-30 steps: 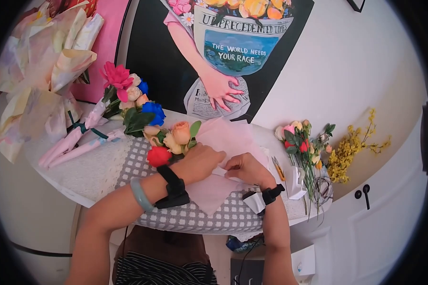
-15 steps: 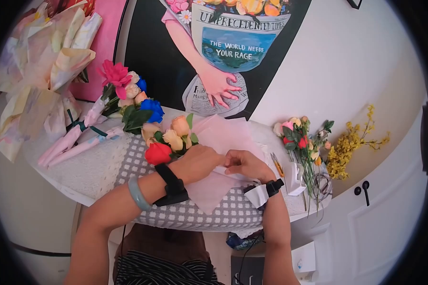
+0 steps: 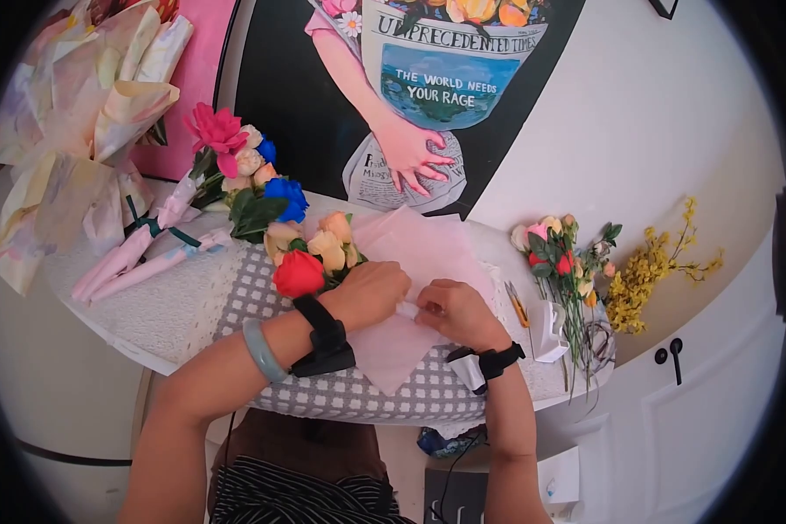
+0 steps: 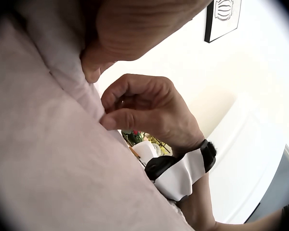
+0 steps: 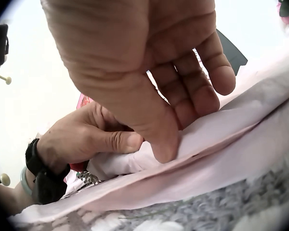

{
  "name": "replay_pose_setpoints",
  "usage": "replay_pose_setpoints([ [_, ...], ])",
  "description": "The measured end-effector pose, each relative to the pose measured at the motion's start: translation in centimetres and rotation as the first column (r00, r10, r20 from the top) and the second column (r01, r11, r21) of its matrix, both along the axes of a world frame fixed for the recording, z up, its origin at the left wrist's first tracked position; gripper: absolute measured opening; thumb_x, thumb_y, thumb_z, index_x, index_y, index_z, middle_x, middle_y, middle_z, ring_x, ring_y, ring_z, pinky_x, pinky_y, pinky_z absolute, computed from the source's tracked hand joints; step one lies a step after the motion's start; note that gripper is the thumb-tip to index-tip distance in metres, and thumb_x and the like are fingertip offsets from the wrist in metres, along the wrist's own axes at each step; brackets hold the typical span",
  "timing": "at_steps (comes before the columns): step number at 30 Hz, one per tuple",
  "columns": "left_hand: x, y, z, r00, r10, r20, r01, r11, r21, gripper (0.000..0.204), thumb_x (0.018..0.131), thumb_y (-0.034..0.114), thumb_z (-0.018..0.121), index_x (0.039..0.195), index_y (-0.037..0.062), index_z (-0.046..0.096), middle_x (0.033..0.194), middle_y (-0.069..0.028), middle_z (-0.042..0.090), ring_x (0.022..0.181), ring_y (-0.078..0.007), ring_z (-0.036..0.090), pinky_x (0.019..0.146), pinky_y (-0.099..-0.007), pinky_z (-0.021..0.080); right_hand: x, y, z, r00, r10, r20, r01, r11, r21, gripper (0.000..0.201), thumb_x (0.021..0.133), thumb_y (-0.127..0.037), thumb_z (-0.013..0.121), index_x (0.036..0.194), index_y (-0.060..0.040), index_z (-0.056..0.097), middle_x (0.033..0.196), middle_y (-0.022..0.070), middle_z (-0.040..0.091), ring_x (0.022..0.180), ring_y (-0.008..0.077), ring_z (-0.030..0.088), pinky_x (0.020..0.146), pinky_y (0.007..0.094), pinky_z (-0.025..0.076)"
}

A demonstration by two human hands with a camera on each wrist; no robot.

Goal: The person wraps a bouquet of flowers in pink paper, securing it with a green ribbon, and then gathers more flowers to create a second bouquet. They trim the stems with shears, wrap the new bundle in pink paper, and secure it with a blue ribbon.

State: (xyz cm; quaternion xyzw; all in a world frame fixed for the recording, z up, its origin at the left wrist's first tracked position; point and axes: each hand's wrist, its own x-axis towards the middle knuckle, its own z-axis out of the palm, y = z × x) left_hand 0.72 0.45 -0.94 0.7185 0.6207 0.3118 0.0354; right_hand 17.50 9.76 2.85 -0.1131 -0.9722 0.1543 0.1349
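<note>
A sheet of pale pink wrapping paper (image 3: 391,360) lies on the grey-and-white checked cloth (image 3: 323,400), folded over flower stems. A red rose (image 3: 298,274) and several peach roses (image 3: 327,250) stick out at its left end. My left hand (image 3: 371,295) holds the rolled paper just below the blooms, its thumb (image 5: 127,142) along the roll. To its right, my right hand (image 3: 461,313) pinches the paper's fold, thumb on the near side and fingers behind in the right wrist view. The stems inside the paper are hidden.
At the left lie pink-wrapped bundles (image 3: 131,253) with blue roses (image 3: 286,199) and a paper-wrapped bouquet (image 3: 61,175). An orange-handled tool (image 3: 519,307), a white tape dispenser (image 3: 549,332), loose flowers (image 3: 563,262) and yellow sprays (image 3: 633,297) sit at the right. A painting (image 3: 445,79) leans behind.
My right hand has shifted slightly right, away from the left hand, and a pale strip of paper shows between them. The left hand stays at the roll.
</note>
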Motion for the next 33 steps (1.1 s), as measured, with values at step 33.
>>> replay_pose_setpoints([
  [33,0.8,-1.7,1.3,0.989,-0.097,-0.112,0.097,0.995,0.000,0.010,0.069,0.014,0.065,0.069,0.0049,0.060,0.065,-0.0131,0.059,0.068,-0.0321,0.061,0.060,-0.0407,0.045,0.7,2.9,-1.5,0.980,0.082,0.183,0.053,0.775,-0.629,0.009,0.077,-0.005,0.062,0.084,0.0008,0.066,0.069,-0.0002,0.060,0.067,0.0067,0.050,0.067,0.0226,0.042],
])
